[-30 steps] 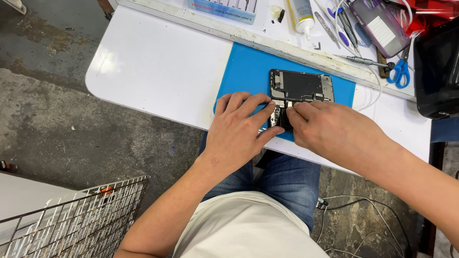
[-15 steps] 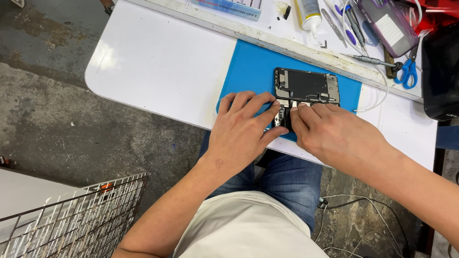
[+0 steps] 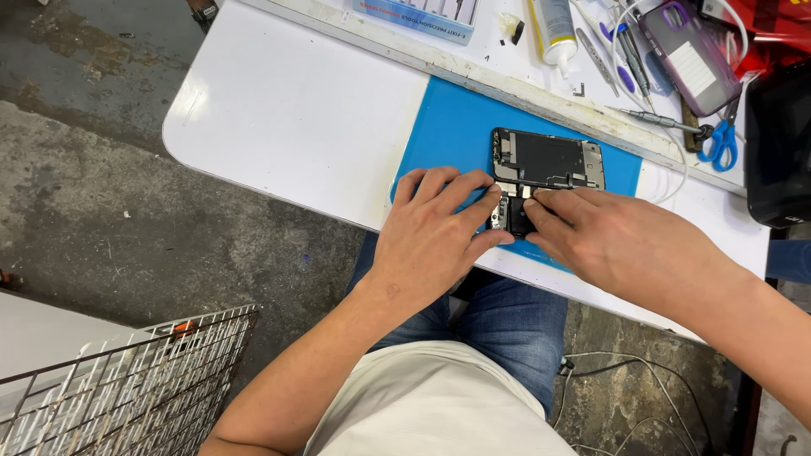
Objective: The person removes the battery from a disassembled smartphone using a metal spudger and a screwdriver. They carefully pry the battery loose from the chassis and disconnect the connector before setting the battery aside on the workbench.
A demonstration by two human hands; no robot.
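Observation:
An opened phone (image 3: 547, 160) lies on a blue mat (image 3: 448, 127) on the white table (image 3: 287, 110), its dark insides facing up. A second flat part of the phone (image 3: 509, 214) lies against its near edge, mostly covered by my hands. My left hand (image 3: 431, 236) rests flat on the mat with its fingertips pressing that part from the left. My right hand (image 3: 621, 241) presses on it from the right, fingertips at the joint between the two halves. What is under the fingers is hidden.
Along the back of the table lie a white bottle (image 3: 553, 29), tweezers and screwdrivers (image 3: 629, 63), blue scissors (image 3: 721, 139), a phone in a purple case (image 3: 688, 55) and a black device (image 3: 777, 143). A wire basket (image 3: 127, 388) stands on the concrete floor at lower left. Cables trail below the table at right.
The view has shifted slightly; both hands stay on the phone, with the fingertips pressing at nearly the same spot.

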